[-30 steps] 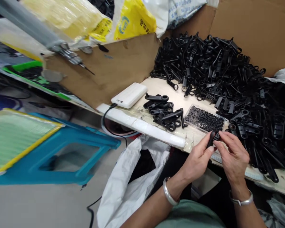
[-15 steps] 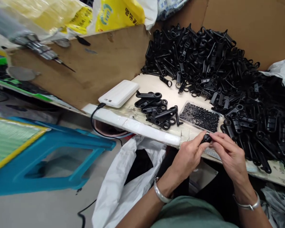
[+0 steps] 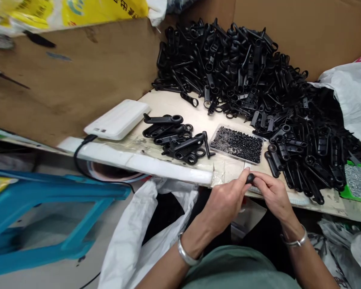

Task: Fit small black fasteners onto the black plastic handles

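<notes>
Between hands (image 3: 227,202) (image 3: 273,196) — black lever (image 3: 250,178), probably

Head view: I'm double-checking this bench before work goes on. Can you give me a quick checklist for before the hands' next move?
1. Left hand steadying the black plastic part: ok, its fingers hold it.
2. Right hand at the part: ok, fingertips against it.
3. Any small piece seated in the part: cannot tell, the fingers hide most of it.
4. Clear tray upright and stocked: ok, small black pieces cover much of it.
5. Black cable kept on the bench: not ok, it hangs over the front edge.
</notes>
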Tool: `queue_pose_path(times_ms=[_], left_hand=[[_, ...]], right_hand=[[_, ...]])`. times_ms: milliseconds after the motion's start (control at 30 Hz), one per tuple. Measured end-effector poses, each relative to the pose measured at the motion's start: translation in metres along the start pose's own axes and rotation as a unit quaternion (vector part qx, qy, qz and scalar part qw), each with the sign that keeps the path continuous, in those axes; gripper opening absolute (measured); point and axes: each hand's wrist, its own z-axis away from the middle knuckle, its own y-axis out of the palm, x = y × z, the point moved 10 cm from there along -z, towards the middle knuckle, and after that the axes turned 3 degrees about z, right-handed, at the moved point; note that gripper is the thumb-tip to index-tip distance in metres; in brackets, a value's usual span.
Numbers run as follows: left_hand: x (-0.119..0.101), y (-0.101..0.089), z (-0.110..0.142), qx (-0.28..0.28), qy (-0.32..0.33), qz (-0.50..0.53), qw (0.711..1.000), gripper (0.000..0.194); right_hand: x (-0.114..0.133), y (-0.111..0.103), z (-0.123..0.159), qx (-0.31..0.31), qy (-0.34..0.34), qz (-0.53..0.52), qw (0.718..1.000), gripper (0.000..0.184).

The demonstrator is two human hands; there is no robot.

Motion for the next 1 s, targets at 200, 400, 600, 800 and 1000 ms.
queue_pose_path(times_ms=[200,400,600,800,1000], left_hand=[[-0.009,0.007,-0.018,0.06,0.095,-0.34,0.934,0.036],[0.001,0.011,-0.023,0.125,0.091,-0.308,0.939,0.03],[0.018,-0.041,-0.044,0.048,0.026,-0.268,0.962,0.022],[0.036,-0.049,-0.079,0.101,0.012,-0.342,0.934,0.023],[0.026,-0.039,-0.068,0.151,0.031,-0.271,0.95,0.015]], right_hand=[[-0.018,-0.047,-0.013,-0.068,0.031,0.127,0.989,0.033],[0.021,-0.032,-0.045,-0.02,-0.118,0.372,0.92,0.021],[0.019,-0.013,-0.072,0.049,-0.073,0.548,0.832,0.015],[0.016,0.001,-0.086,0.121,-0.042,0.6,0.79,0.016],[0.013,-0.002,-0.088,0.11,-0.049,0.558,0.821,0.014]])
